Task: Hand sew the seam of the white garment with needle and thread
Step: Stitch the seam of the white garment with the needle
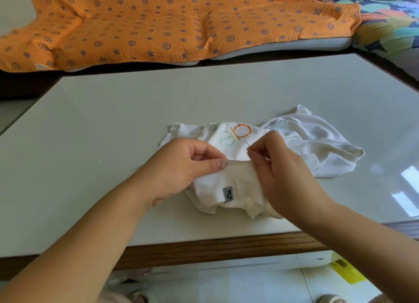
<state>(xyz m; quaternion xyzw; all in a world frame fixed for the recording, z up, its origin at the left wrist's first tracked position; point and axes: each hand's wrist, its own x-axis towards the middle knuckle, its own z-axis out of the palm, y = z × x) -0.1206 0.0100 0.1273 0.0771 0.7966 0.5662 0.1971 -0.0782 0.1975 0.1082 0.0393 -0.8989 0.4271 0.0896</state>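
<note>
A crumpled white garment (317,144) with orange and green printed letters and a small grey label lies on the white table (113,121). My left hand (181,166) pinches a folded edge of the fabric between thumb and fingers. My right hand (278,166) pinches a thin needle (247,143) whose tip points up and left above the fold's edge. The thread is too fine to make out.
An orange patterned blanket (158,24) covers a cushion behind the table. A colourful quilt (390,26) lies at the back right. The table's brown wooden front edge (204,248) runs below my forearms. A yellow object (347,272) sits on the floor at the lower right.
</note>
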